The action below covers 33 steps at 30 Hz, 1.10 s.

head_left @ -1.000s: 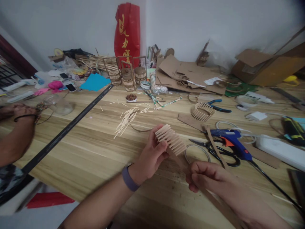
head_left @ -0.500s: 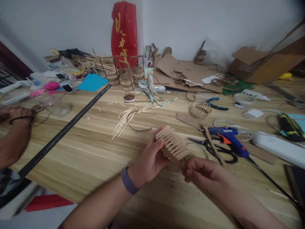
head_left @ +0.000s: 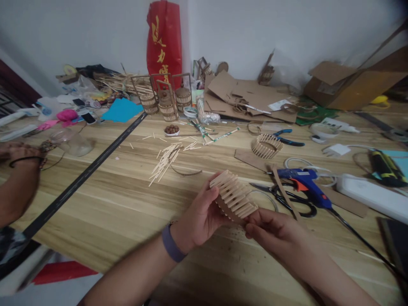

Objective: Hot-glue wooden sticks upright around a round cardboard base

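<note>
A small slatted basket wall (head_left: 234, 193), made of short wooden sticks on a curved brown cardboard strip, is held tilted above the table. My left hand (head_left: 202, 214), with a dark band at its wrist, is closed round its left end, thumb on the near side. At its lower right end my right hand (head_left: 270, 227) pinches the edge, though the exact hold of the fingertips is partly hidden. Just beyond lie scissors (head_left: 287, 199) and a blue glue gun (head_left: 306, 182). A similar slatted ring (head_left: 267, 145) stands on the table farther back.
Loose wooden sticks (head_left: 164, 163) lie spread left of centre. Several lidded baskets with tall handles (head_left: 167, 106) stand before a red bag (head_left: 164, 42). Pliers (head_left: 288, 138) and a white power strip (head_left: 366, 195) are on the right. Another person's arm (head_left: 22, 182) rests at the left.
My right hand has come in against the slatted piece, closing the small gap at its lower right end. The piece has shifted slightly right. My left hand keeps its hold.
</note>
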### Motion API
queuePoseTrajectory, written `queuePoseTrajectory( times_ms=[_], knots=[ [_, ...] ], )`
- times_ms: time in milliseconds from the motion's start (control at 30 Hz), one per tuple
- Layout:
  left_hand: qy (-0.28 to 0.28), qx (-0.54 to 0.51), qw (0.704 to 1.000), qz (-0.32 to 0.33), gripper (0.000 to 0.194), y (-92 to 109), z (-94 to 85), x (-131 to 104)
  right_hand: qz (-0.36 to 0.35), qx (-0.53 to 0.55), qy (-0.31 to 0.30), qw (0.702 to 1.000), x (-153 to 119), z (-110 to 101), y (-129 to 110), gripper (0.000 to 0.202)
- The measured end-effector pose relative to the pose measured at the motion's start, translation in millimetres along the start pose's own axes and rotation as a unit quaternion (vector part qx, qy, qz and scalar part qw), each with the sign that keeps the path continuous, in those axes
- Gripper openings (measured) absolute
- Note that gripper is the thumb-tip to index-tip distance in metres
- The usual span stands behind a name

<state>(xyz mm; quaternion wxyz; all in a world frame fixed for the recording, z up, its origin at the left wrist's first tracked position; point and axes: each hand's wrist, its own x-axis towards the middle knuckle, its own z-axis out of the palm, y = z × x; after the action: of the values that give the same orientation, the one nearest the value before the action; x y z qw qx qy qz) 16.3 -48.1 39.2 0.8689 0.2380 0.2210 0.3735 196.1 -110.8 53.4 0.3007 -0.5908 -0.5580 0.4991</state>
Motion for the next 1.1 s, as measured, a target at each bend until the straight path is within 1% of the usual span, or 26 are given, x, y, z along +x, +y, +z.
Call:
queuePoseTrajectory(
  times_ms=[200,400,500,667,833,1100],
  knots=[
    [-0.012,0.010,1.000,-0.005,0.063,-1.0,-0.2,1.0,-0.012,-0.050,0.016,0.999,-0.2,-0.2,0.4,0.029],
    [-0.023,0.012,1.000,0.004,0.060,-1.9,1.9,1.1,-0.024,-0.063,0.028,0.997,-0.7,1.1,0.6,0.029],
    [-0.020,0.011,1.000,0.011,0.057,-2.9,2.7,1.6,-0.037,-0.079,0.040,0.995,-0.9,1.2,-0.9,0.028],
    [-0.020,-0.003,1.000,0.013,0.052,-2.2,6.5,2.2,-0.078,-0.108,0.083,0.988,-1.8,1.6,-6.6,0.028],
    [0.007,-0.028,1.000,-0.002,0.046,-1.2,9.7,2.1,-0.131,-0.139,0.134,0.972,-1.1,3.2,-9.9,0.029],
    [0.014,-0.063,0.998,-0.021,0.043,-5.6,4.4,3.1,-0.174,-0.152,0.180,0.956,0.7,4.9,-8.3,0.022]
  ],
)
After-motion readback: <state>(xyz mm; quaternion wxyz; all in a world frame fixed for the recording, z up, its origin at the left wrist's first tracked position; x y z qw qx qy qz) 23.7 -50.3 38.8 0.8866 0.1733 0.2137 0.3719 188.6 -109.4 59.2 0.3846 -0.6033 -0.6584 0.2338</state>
